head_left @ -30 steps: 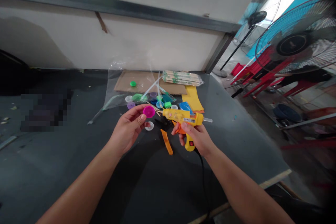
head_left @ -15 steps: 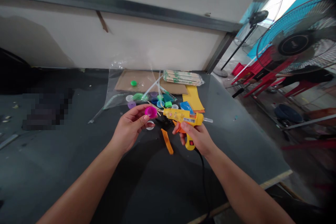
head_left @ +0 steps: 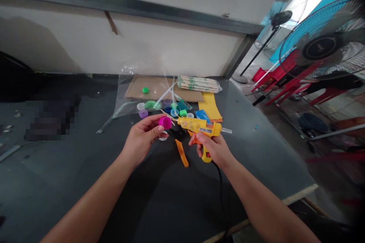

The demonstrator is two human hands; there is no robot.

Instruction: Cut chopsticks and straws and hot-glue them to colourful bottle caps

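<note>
Between the thumb and fingers of my left hand (head_left: 141, 136) is a magenta bottle cap (head_left: 165, 122), its hollow side partly facing me. My right hand (head_left: 212, 145) is wrapped round the grip of a yellow hot glue gun (head_left: 196, 125), fingers at its orange trigger. The gun's metal nozzle points left and ends close to the cap's edge; whether they touch I cannot tell. A clear glue stick (head_left: 227, 131) pokes out of the back. Below the gun lies an orange strip (head_left: 181, 153), and a white cap (head_left: 163, 136) is partly hidden behind my left fingers.
Behind my hands lie several coloured caps (head_left: 143, 113), clear glue sticks (head_left: 164, 95), cardboard (head_left: 137, 87), yellow paper (head_left: 212, 107) and wrapped wooden sticks (head_left: 199, 84). A black cord (head_left: 221, 190) hangs from the gun over the table edge. Right of the table stands a fan (head_left: 319, 47).
The magenta cap has turned in my left fingers, so less of its hollow inside faces me. It has shifted slightly right; the glue gun has hardly moved.
</note>
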